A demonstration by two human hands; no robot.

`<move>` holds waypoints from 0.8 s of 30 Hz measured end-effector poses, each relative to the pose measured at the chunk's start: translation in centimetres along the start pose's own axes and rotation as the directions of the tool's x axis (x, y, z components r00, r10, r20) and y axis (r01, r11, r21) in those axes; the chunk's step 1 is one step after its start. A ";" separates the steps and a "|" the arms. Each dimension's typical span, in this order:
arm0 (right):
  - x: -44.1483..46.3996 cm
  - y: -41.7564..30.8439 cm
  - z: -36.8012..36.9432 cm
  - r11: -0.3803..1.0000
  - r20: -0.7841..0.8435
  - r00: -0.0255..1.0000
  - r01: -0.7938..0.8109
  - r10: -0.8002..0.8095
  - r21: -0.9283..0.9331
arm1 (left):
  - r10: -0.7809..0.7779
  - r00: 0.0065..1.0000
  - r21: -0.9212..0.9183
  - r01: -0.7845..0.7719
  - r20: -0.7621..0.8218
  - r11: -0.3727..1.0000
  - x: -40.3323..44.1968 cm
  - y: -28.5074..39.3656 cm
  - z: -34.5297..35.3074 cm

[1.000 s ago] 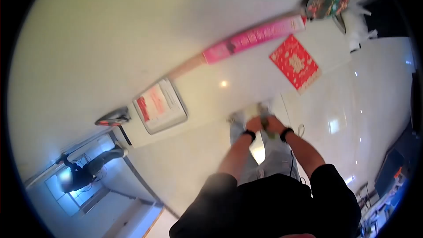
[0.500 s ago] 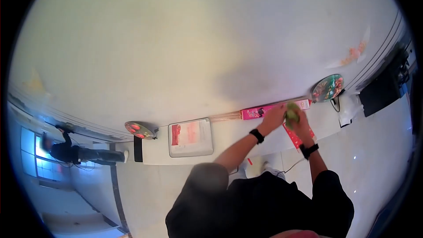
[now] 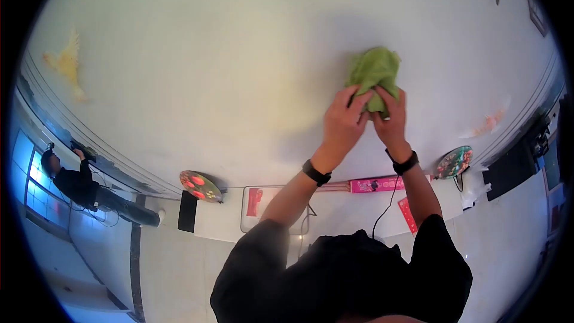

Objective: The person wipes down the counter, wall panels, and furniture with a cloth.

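A crumpled green cloth (image 3: pixel 375 70) is held up in front of the pale wall (image 3: pixel 239 72). My left hand (image 3: pixel 344 124) grips its lower left side, with fingers bent into the folds. My right hand (image 3: pixel 393 121) pinches the lower right side, close beside the left. Both arms are raised and stretched forward. Whether the cloth touches the wall I cannot tell. Below my wrists, a long pink box (image 3: pixel 376 185) lies along the back of the white table (image 3: pixel 215 218).
On the table are a tray (image 3: pixel 243 209) partly behind my left arm, a red card (image 3: pixel 406 212), and round decorated plates at the left (image 3: pixel 202 185) and right (image 3: pixel 454 162). A dark cable (image 3: pixel 390 203) hangs near my right arm. Another person (image 3: pixel 78 185) stands far left.
Both hands have risen from just above the table to higher up before the wall, carrying the green cloth. The cloth is now more spread out. My view has tilted upward.
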State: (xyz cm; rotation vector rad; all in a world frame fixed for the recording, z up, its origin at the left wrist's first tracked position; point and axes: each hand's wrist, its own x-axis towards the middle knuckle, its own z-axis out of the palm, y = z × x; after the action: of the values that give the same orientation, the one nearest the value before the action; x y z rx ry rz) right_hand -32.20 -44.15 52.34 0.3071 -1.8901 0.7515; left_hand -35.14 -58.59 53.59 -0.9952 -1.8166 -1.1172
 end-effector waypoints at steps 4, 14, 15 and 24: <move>-1.2 1.4 9.1 0.993 0.174 0.980 0.106 -0.096 -0.047 | -0.171 0.985 0.225 0.174 -0.031 0.959 -2.3 -6.6 -3.5; 2.6 -1.3 9.2 0.996 0.211 0.973 0.090 -0.092 0.017 | -0.210 0.972 0.085 0.219 -0.106 0.972 0.5 -7.0 -4.3; 3.2 -1.0 8.0 0.998 0.174 0.983 0.064 -0.064 0.005 | -0.203 0.972 0.063 0.211 -0.116 0.976 1.4 -6.4 -3.4; 0.6 6.8 -1.1 0.983 -0.002 0.990 -0.140 0.140 -0.116 | -0.033 0.999 -0.051 0.035 0.038 0.998 2.9 -1.8 8.6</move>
State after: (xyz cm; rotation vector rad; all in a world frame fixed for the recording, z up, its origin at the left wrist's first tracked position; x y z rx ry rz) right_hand -35.23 -38.10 50.70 0.1042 -1.9673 0.7307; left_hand -39.72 -50.56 52.82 -1.0245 -1.8489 -1.1782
